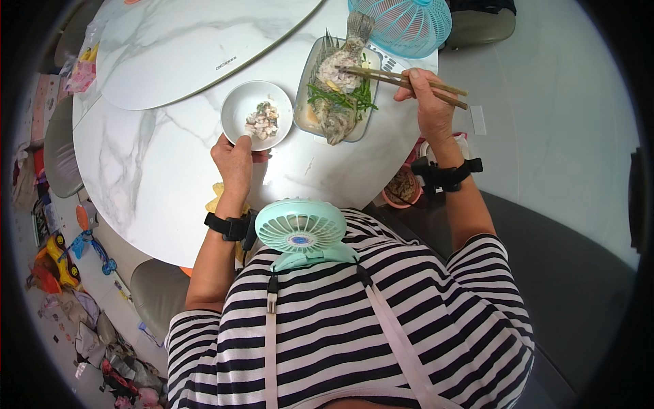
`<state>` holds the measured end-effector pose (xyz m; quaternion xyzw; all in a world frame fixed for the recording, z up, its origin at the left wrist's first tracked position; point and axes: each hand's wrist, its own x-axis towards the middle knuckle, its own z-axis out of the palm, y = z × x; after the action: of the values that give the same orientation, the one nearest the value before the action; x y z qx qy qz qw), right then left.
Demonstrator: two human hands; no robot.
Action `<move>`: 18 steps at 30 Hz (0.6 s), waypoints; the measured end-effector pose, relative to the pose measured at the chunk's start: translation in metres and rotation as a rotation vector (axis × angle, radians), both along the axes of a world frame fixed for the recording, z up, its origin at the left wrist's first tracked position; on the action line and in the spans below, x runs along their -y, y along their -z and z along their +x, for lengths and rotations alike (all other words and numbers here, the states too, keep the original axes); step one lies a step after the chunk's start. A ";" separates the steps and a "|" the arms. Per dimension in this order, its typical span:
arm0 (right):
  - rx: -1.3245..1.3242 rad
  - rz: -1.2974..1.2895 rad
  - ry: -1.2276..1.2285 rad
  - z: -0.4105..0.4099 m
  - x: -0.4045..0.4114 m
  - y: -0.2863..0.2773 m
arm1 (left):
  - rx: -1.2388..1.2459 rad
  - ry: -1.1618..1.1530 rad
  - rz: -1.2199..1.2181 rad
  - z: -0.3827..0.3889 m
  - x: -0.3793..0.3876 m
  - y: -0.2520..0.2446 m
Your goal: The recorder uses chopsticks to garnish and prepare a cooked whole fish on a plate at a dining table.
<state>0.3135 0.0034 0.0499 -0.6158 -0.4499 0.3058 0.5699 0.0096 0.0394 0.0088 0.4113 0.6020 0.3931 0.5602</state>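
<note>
My left hand (234, 162) grips the near rim of a white bowl (234, 108), the thumb over its edge. Flaked fish pieces (263, 120) lie in the bowl. In my right hand (429, 105) is a pair of wooden chopsticks (391, 77), their tips touching the white flesh of a whole cooked fish (332, 71). The fish rests on a rectangular blue-rimmed dish (302, 120), its tail past the far edge and its head towards me. Green strips of scallion (364, 97) cover part of it. The dish stands just right of the bowl.
A raised round turntable (168, 46) occupies the far left of the marble-patterned table (168, 194). Behind the dish is a blue mesh food cover (409, 25). A mint-green portable fan (301, 225) hangs at my chest. Below the table's right edge sits a pink bucket (403, 189) with scraps.
</note>
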 end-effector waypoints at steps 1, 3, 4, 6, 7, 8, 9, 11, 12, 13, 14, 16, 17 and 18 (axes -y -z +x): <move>0.010 0.005 0.024 0.001 0.000 -0.002 | -0.001 0.000 -0.001 0.000 0.000 0.000; -0.067 0.011 0.025 0.002 -0.001 0.000 | 0.015 -0.003 -0.002 0.000 0.000 0.000; -0.144 0.019 0.025 0.003 -0.002 0.002 | 0.014 -0.002 -0.002 0.000 0.000 0.001; -0.205 0.015 0.019 0.007 -0.003 0.008 | 0.018 -0.006 0.001 0.000 0.000 0.002; -0.265 0.012 0.011 0.008 -0.002 0.011 | 0.016 -0.006 0.000 0.000 0.000 0.002; -0.267 0.011 0.010 0.007 -0.002 0.015 | 0.016 -0.005 0.001 0.001 0.000 0.001; -0.400 0.041 0.044 0.005 -0.001 0.019 | 0.017 -0.004 0.001 0.001 0.000 0.000; -0.535 0.070 0.077 0.002 0.000 0.033 | 0.017 -0.004 -0.006 0.001 0.000 0.001; -0.589 0.060 0.101 0.002 0.002 0.041 | 0.019 -0.005 -0.012 0.001 -0.001 0.000; -0.644 0.050 0.124 0.002 0.003 0.048 | 0.017 -0.006 -0.012 0.001 -0.001 0.000; -0.662 0.051 0.102 0.001 0.005 0.054 | 0.019 -0.006 -0.011 0.001 -0.001 0.000; -0.718 0.027 0.148 0.003 0.007 0.065 | 0.019 -0.004 -0.011 0.001 0.000 -0.002; -0.772 0.004 0.193 0.005 0.008 0.069 | 0.006 0.006 -0.019 0.001 0.000 -0.004; -0.775 0.004 0.193 0.006 0.009 0.073 | -0.008 0.014 -0.027 0.001 0.000 -0.005</move>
<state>0.3191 -0.0054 -0.0234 -0.4933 -0.1422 0.4595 0.7248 0.0104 0.0392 0.0135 0.4092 0.6066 0.3794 0.5663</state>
